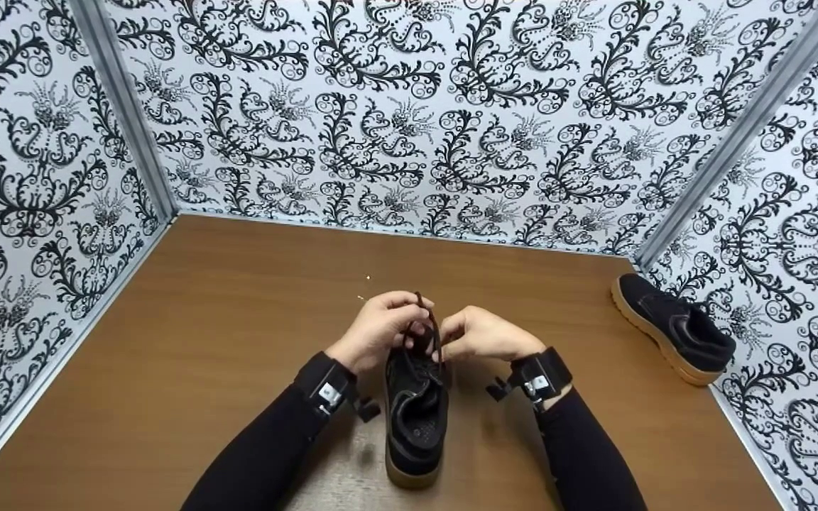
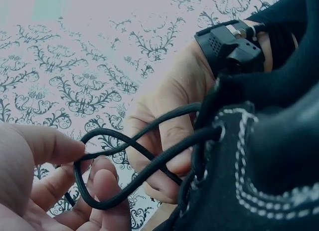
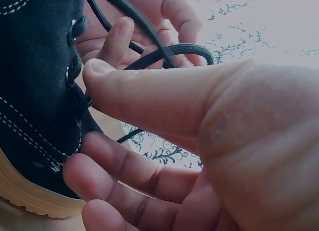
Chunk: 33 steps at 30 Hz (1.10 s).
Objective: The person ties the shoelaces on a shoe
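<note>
A black shoe (image 1: 416, 419) with white stitching and a tan sole stands on the table, its toe pointing away from me. My left hand (image 1: 384, 326) is over the toe end and pinches a loop of black shoelace (image 2: 112, 203) between thumb and fingers. Beside the eyelets is my right hand (image 1: 483, 333), its thumb (image 3: 144, 94) against the shoe's edge by the lacing. Its other fingers (image 3: 89, 176) are bent below, near the toe. Whether lace lies between the right thumb and index finger is hidden. Lace still runs through several eyelets.
A second black shoe (image 1: 672, 326) with a tan sole lies at the table's right edge, against the patterned wall (image 1: 799, 284). Patterned panels enclose the brown table (image 1: 238, 284) at the back and both sides. Small bright specks are on the table beyond my left hand.
</note>
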Available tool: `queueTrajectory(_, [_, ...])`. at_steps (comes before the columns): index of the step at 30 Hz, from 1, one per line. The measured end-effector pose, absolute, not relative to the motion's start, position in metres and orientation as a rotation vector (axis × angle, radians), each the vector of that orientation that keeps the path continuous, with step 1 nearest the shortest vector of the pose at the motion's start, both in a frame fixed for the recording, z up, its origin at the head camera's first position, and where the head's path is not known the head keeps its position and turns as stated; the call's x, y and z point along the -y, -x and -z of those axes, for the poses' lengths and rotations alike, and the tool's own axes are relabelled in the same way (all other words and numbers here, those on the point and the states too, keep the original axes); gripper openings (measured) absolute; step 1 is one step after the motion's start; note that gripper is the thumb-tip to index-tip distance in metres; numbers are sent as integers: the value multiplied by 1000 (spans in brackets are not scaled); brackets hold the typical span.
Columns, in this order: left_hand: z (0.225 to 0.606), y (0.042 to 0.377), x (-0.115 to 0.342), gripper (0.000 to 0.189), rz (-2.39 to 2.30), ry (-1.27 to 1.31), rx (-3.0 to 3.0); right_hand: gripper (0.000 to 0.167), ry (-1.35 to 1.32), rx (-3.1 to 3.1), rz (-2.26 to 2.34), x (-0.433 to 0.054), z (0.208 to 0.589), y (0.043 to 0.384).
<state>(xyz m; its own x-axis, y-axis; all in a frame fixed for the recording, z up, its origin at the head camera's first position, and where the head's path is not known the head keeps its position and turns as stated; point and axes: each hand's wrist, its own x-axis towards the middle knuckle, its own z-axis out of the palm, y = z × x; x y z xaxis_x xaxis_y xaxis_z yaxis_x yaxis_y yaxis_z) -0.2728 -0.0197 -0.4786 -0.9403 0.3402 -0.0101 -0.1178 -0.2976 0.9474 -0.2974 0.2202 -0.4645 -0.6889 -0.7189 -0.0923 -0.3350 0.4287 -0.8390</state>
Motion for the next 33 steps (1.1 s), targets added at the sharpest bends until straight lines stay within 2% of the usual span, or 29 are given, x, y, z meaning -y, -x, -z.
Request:
queueTrajectory(5, [476, 273, 19, 2, -2381, -276, -1576, 6, 899, -2303, 1131, -225, 461, 299])
queueTrajectory(15, [469, 275, 29, 16, -2455, -268, -1570, 9, 823, -2412, 1049, -249, 445, 299])
queueTrajectory(25, [477, 275, 61, 15, -2279, -312, -1676, 12, 726, -2532, 819, -279, 430, 299])
queueTrajectory(33, [479, 275, 93, 17, -2047, -359, -1784, 16, 545, -2631, 702, -291, 436, 303])
